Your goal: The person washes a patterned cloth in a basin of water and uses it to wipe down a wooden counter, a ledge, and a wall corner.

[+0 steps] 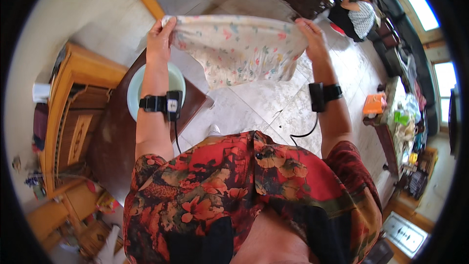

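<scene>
A pale cloth [242, 51] printed with small coloured leaves hangs stretched between my two hands, above the floor. My left hand [160, 35] pinches its upper left corner, thumb on top. At the opposite upper corner my right hand [312, 38] grips the fabric. The cloth's lower edge droops unevenly and looks creased. Beneath my left forearm, a pale green basin [178, 75] stands on a dark brown wooden table [121, 146]; the forearm hides part of it, and its contents cannot be made out. Both wrists wear black straps with small devices and cables.
Light floor tiles [242, 108] spread below the cloth. A carved wooden cabinet [78, 117] stands at the left. At the upper right a person [357, 14] sits on a dark sofa [406, 33]. A cluttered table [394, 117] with an orange box [373, 103] is at the right.
</scene>
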The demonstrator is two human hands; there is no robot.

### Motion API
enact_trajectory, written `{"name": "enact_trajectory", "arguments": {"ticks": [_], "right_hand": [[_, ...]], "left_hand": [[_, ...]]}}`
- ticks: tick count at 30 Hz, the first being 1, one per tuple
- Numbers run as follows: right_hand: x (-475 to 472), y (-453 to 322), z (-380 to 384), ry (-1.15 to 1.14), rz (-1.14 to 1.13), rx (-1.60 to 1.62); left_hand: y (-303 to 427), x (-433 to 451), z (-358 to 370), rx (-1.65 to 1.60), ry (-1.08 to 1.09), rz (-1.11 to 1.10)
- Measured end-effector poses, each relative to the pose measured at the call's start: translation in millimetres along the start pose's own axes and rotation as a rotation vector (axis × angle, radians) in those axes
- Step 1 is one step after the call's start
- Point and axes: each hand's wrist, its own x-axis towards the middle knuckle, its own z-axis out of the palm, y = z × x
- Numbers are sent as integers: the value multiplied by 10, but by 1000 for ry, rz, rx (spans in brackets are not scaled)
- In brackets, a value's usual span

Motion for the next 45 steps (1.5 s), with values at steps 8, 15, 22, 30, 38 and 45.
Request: {"name": "enact_trajectory", "arguments": {"ticks": [8,15,22,30,38,45], "right_hand": [[125,-261,1613,-590,-339,-598],[139,-78,2744,-919,-173,58],[-67,495,3656,-1114,-581,-563],[-543,320,4536,-1476,-892,-408],[-678,425,4941,-1774,-444,-121],[-881,-366,4533,-1620,-9,488]], "left_hand": [[826,-609,-1181,205,202,162],[1132,-1567,-2075,339,511,368],[1082,-2785,-2204,428,777,401],[1068,-4006,-1591,1512,1000,-147],[1025,-4186,-1671,862,1200,147],[1118,-4260,-1435,-176,670,771]]}}
